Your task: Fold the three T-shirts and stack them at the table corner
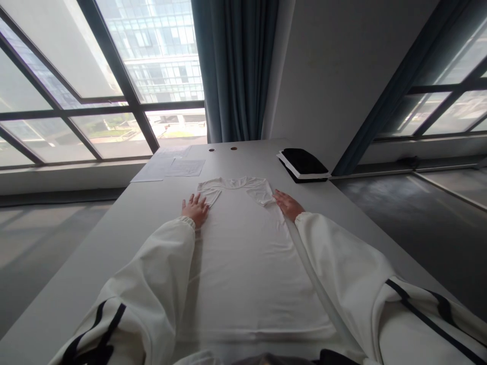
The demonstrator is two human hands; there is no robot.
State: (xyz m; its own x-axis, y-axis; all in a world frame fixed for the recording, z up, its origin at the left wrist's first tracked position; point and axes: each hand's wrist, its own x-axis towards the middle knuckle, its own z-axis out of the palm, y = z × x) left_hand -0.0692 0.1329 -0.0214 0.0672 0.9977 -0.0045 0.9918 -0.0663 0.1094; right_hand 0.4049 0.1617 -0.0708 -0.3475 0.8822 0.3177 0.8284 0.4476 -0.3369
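Observation:
A white T-shirt (247, 253) lies spread on the table, its neckline at the far end and its hem toward me. Both of its short sleeves are folded inward over the upper body. My left hand (196, 209) rests flat at the left edge just below the sleeve, fingers spread. On the opposite edge, my right hand (288, 204) touches the shirt by the right sleeve, with its fingers stretched out and close together. Neither hand grips the cloth visibly. Light creases run across the shirt's body.
The pale table (152, 223) extends away from me toward a blue curtain (236, 71) and windows. Sheets of paper (185, 167) lie at its far left. A black-and-white stack (303, 165), perhaps folded cloth, sits at the far right. Two round holes (234, 148) are near the back edge.

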